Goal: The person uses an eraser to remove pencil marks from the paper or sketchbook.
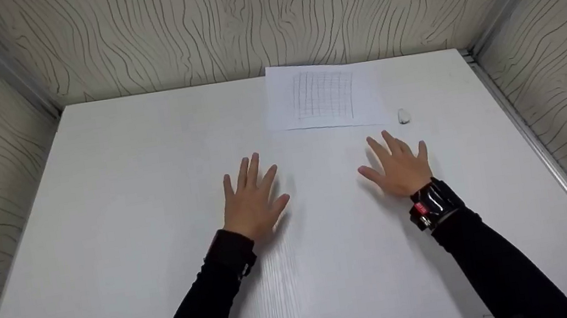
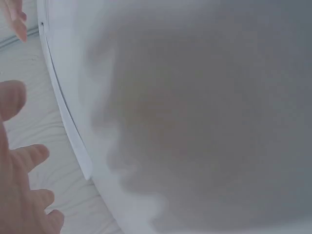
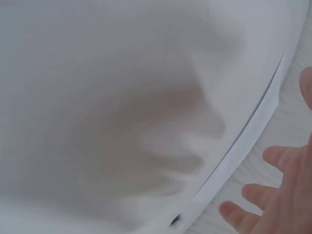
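My left hand (image 1: pixel 252 202) hovers palm down over the white table, its fingers spread and holding nothing. To the right, my right hand (image 1: pixel 401 167) is held the same way, fingers apart, with no object in it. In both wrist views the hands cast soft shadows on the tabletop below them. Beyond the hands lies a sheet of white paper (image 1: pixel 281 101) with a hand-drawn pencil grid on it. A small whitish lump, perhaps an eraser (image 1: pixel 403 116), sits just past the right fingertips, beside the paper's lower right corner.
The white table (image 1: pixel 118 204) fills most of the head view. Wood-grain patterned panels (image 1: pixel 220 23) rise behind it and on both sides, with a metal rail (image 1: pixel 556 165) along the right edge. The paper's far edge reaches the table's back edge.
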The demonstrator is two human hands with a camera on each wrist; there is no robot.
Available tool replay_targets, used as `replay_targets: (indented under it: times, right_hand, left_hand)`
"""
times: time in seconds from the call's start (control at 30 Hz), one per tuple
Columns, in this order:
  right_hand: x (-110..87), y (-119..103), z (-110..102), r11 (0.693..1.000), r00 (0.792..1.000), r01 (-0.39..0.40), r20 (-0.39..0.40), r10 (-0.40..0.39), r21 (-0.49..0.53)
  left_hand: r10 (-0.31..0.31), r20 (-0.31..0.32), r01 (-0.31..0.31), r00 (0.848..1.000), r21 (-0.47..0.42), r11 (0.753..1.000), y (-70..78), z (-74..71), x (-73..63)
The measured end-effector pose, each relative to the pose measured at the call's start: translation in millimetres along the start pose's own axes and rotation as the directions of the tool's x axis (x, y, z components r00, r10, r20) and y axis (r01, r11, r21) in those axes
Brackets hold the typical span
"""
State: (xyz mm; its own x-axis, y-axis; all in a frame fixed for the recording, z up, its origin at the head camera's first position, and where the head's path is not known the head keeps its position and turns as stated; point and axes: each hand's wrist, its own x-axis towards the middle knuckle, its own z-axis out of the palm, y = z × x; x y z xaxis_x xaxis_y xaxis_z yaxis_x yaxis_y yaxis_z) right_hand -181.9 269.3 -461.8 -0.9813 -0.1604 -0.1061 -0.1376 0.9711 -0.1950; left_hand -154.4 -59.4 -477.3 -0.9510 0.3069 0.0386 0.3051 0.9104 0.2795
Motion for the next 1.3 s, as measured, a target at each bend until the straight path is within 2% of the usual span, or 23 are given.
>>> replay_targets:
  times: [0.23, 0.5, 0.77, 0.9, 1.0, 1.1, 1.2, 1.3]
  right_hand:
    - [23.3, 26, -12, 0.996, 0.997, -0.082, 0.003, 0.082, 0.021]
    - [52.5, 55, -7, 0.972, 0.972, -0.213, -0.076, 0.221, 0.098]
    - [77.8, 65, -8, 0.907, 0.931, -0.308, -0.104, 0.349, 0.288]
    - [82.0, 69, -9, 0.882, 0.915, -0.338, -0.106, 0.390, 0.327]
    - [80.2, 71, -12, 0.878, 0.907, -0.342, -0.127, 0.402, 0.334]
    - [80.1, 73, -15, 0.874, 0.904, -0.353, -0.120, 0.411, 0.335]
    - [85.0, 78, -15, 0.869, 0.910, -0.344, -0.103, 0.402, 0.355]
    - [92.2, 84, -17, 0.871, 0.933, -0.278, -0.101, 0.344, 0.405]
  left_hand:
    - [0.035, 0.009, -0.035, 0.999, -0.001, 0.999, 19.5, 1.6, 2.1]
    - [0.079, 0.001, -0.079, 0.997, 0.023, 0.997, 36.6, 9.8, -2.6]
    - [0.127, -0.050, -0.126, 0.991, 0.030, 0.992, 39.0, 10.5, -8.6]
    - [0.134, -0.069, -0.131, 0.989, 0.038, 0.991, 39.8, 13.2, -8.2]
    - [0.138, -0.076, -0.134, 0.988, 0.046, 0.990, 39.8, 16.3, -7.2]
    - [0.135, -0.077, -0.132, 0.988, 0.042, 0.990, 38.6, 17.9, -5.0]
    - [0.132, -0.082, -0.129, 0.988, 0.042, 0.991, 37.0, 18.3, -0.9]
    - [0.127, -0.089, -0.124, 0.988, 0.043, 0.991, 35.7, 18.7, 4.5]
